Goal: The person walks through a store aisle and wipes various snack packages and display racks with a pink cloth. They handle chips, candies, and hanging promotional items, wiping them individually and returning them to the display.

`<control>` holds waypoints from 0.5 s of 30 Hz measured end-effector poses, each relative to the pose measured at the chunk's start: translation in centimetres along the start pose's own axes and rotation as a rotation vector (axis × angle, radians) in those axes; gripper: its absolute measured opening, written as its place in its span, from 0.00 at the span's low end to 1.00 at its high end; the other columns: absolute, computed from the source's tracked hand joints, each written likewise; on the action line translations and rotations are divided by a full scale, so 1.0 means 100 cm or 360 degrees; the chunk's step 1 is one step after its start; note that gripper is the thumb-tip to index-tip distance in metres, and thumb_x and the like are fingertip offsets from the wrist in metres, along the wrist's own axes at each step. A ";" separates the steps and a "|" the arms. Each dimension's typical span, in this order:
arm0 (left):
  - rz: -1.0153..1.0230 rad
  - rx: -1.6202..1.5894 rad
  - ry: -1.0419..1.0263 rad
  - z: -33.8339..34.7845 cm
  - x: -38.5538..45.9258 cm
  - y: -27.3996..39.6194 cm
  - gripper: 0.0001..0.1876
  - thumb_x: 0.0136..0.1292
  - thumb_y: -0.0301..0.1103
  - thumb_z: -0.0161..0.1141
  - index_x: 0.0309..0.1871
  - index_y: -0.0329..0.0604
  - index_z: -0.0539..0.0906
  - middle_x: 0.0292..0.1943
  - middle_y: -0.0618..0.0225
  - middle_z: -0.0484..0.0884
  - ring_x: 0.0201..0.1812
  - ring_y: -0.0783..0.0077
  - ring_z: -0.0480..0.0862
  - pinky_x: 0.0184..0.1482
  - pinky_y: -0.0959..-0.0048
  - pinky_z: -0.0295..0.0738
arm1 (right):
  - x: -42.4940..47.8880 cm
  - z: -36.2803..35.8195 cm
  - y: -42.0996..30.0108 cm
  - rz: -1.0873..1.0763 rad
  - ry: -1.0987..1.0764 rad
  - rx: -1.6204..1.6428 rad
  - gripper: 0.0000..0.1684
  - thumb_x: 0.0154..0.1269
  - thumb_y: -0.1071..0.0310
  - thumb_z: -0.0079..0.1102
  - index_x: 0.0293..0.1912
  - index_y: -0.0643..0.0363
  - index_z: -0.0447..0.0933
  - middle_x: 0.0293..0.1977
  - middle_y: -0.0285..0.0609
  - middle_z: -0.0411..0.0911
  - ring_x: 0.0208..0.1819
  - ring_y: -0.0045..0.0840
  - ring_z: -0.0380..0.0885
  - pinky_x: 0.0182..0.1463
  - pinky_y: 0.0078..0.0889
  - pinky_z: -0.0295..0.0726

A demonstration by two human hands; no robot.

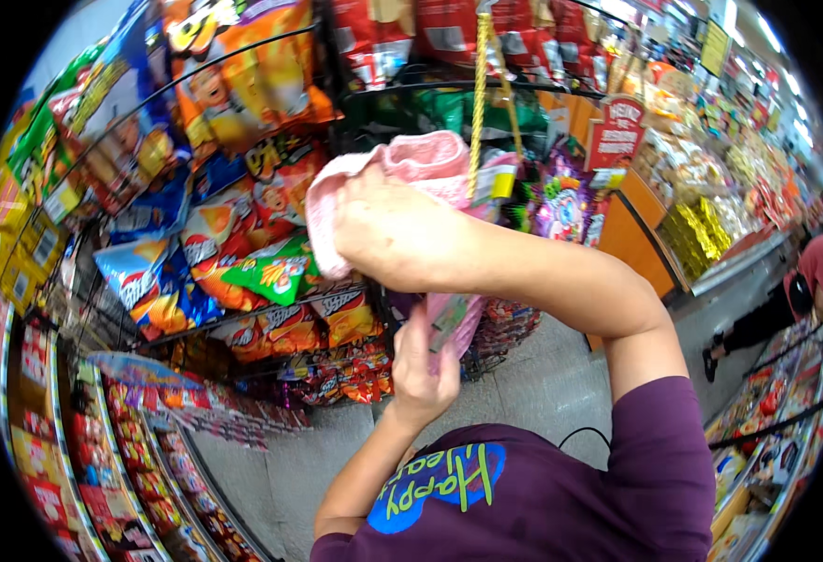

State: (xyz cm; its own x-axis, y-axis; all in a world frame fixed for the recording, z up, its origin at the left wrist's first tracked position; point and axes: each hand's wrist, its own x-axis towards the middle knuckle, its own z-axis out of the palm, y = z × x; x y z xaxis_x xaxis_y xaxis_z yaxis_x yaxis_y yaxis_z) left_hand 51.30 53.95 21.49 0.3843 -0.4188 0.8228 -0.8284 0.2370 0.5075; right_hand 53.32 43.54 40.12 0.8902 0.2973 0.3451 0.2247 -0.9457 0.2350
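My right hand [376, 232] is at the middle of the view with a fluffy pink cloth [324, 204] bunched under and around its fingers. The cloth lies against a pink packet that hangs by a twisted yellow cord [480, 98]. Below my right forearm, my left hand [425, 372] holds the lower part of a pink packet [462, 319] with a green patch, its fingers blurred. My right forearm covers the middle of the hanging packet, so I cannot tell whether both parts are one.
Bags of chips [264, 270] fill the black wire rack [222, 319] in front and to the left. Shelves of small packets [137, 449] stand at lower left. A wooden display [633, 239] with wrapped snacks is at right. Farther right, a person [798, 281] leans by a shelf.
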 end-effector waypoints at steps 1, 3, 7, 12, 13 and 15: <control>-0.0046 -0.0056 0.0022 0.000 0.002 -0.002 0.37 0.55 0.15 0.55 0.68 0.21 0.52 0.56 0.38 0.73 0.55 0.57 0.78 0.56 0.70 0.70 | -0.001 -0.016 -0.001 -0.0088 0.0010 0.0158 0.11 0.46 0.71 0.54 0.22 0.73 0.76 0.25 0.63 0.75 0.33 0.51 0.77 0.43 0.44 0.77; -0.0200 -0.0270 0.0068 0.001 0.007 -0.001 0.36 0.54 0.17 0.56 0.66 0.20 0.54 0.54 0.40 0.74 0.52 0.55 0.79 0.55 0.67 0.72 | -0.004 -0.035 0.002 -0.0071 0.0191 0.0206 0.12 0.45 0.75 0.54 0.32 0.71 0.76 0.23 0.61 0.76 0.28 0.47 0.78 0.35 0.43 0.78; -0.0379 -0.0335 0.0068 0.000 0.015 -0.024 0.31 0.55 0.20 0.60 0.62 0.21 0.62 0.48 0.46 0.79 0.46 0.59 0.82 0.49 0.68 0.76 | -0.041 -0.067 0.005 0.0223 0.0894 0.0578 0.20 0.46 0.77 0.53 0.43 0.69 0.75 0.29 0.55 0.79 0.29 0.42 0.81 0.35 0.37 0.81; -0.0813 -0.0773 -0.0022 -0.003 0.025 -0.036 0.15 0.63 0.25 0.57 0.53 0.32 0.75 0.42 0.65 0.81 0.42 0.78 0.77 0.46 0.78 0.72 | -0.129 -0.057 -0.001 0.0756 0.1451 0.1057 0.24 0.59 0.69 0.55 0.55 0.71 0.72 0.45 0.49 0.79 0.45 0.27 0.80 0.51 0.29 0.78; -0.1018 -0.0852 -0.0084 -0.007 0.018 -0.051 0.13 0.67 0.28 0.55 0.51 0.31 0.76 0.42 0.66 0.80 0.41 0.79 0.77 0.44 0.79 0.72 | -0.138 -0.046 -0.002 0.0795 0.1603 0.1273 0.22 0.59 0.74 0.54 0.54 0.72 0.71 0.45 0.48 0.80 0.44 0.26 0.80 0.50 0.28 0.79; -0.1038 -0.0910 -0.0027 -0.012 0.017 -0.066 0.13 0.69 0.31 0.52 0.51 0.31 0.76 0.41 0.68 0.80 0.40 0.81 0.76 0.44 0.79 0.72 | -0.144 -0.017 -0.008 0.0879 0.1723 0.1358 0.24 0.61 0.74 0.54 0.56 0.73 0.68 0.47 0.47 0.78 0.44 0.28 0.80 0.50 0.30 0.79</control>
State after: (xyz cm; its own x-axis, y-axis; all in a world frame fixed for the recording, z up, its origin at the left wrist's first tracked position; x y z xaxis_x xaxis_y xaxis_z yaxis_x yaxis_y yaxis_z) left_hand 57.87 52.70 19.81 0.7013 -0.6364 0.3213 -0.1112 0.3475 0.9311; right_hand 39.68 40.20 36.50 0.3038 -0.5276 0.7933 0.4643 -0.6450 -0.6069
